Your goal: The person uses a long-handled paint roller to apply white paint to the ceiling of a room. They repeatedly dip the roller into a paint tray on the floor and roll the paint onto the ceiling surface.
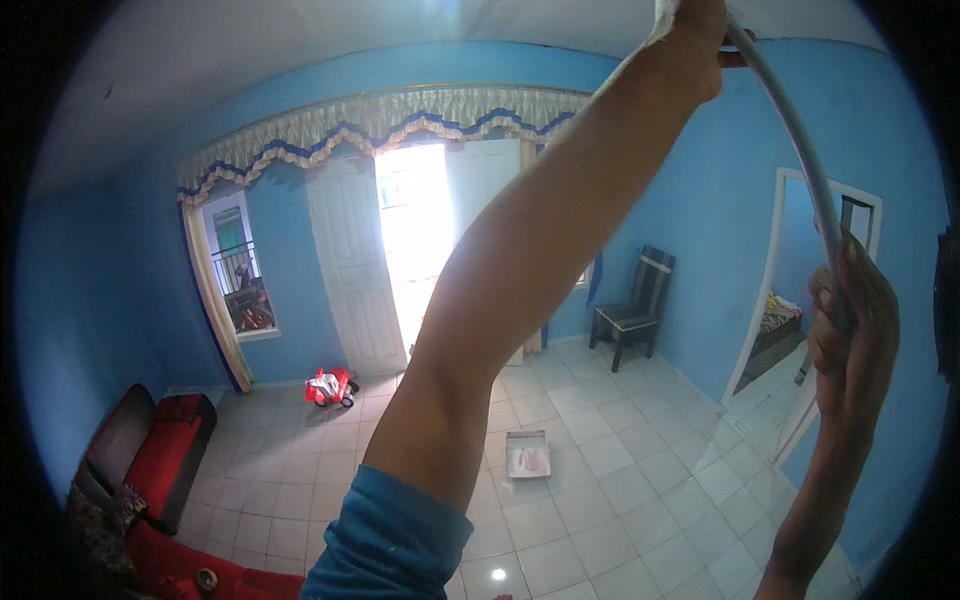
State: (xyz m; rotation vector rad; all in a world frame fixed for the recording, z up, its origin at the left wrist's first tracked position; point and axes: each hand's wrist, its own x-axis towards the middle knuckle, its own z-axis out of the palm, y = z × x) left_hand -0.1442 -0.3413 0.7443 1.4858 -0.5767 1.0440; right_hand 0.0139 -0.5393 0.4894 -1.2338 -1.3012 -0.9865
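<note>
A long grey pole [795, 130] slants from the upper edge down to the right side, its line bent by the lens. Around its lower end my right hand [855, 330] is closed, wrist below. My left arm, in a blue sleeve, reaches up across the middle. At the top, my left hand [704, 45] is partly cut off by the frame; its fingertips show past the pole, closed about it. Something whitish, perhaps a cloth [664, 18], lies against that hand; what it is cannot be made out. The pole's upper end is out of view.
On the tiled floor [560, 520] lie a shallow white box [528, 456] and a red toy vehicle [330, 387]. A dark chair [636, 305] stands by the blue wall; a red sofa [180, 440] is at left. Bright double doors [345, 260] stand under a ruffled curtain [380, 118].
</note>
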